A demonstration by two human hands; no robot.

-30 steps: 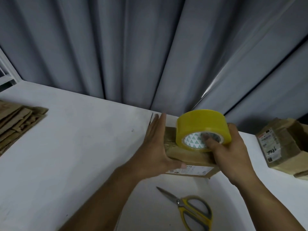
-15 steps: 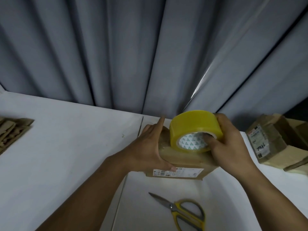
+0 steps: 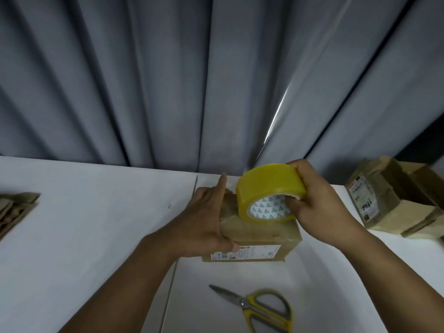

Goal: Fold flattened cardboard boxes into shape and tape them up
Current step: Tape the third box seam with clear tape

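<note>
Two hands, change: a second ago the left hand [image 3: 204, 219] lay with its fingers flat and straight along the box's left side; now the index finger points up on its own. The right hand [image 3: 317, 207] sat low behind the roll; now its fingers cap the roll's top.
One roll, change: the tape roll [image 3: 269, 186] is tipped more, with its printed core facing the camera.
Left hand pose: the palm is against the left side of the box [image 3: 259, 239], and the thumb hooks round its near edge, gripping it.
Right hand pose: the thumb is tucked into the core and the fingers are curled over the rim, holding the roll.
Roll position: its lower edge touches the box's glossy taped top.
Box position: it stands on the white table [image 3: 96, 212], mid-frame, with a label on its near face.
Count, near: one pair of yellow-handled scissors [image 3: 259, 306] lies closed in front of the box.
Count, left edge: one stack of flattened cardboard [image 3: 14, 212].
Count, right edge: the taped boxes [image 3: 394, 198] number at least two; the exact count is unclear.
Backdrop: one grey pleated curtain [image 3: 168, 80].
</note>
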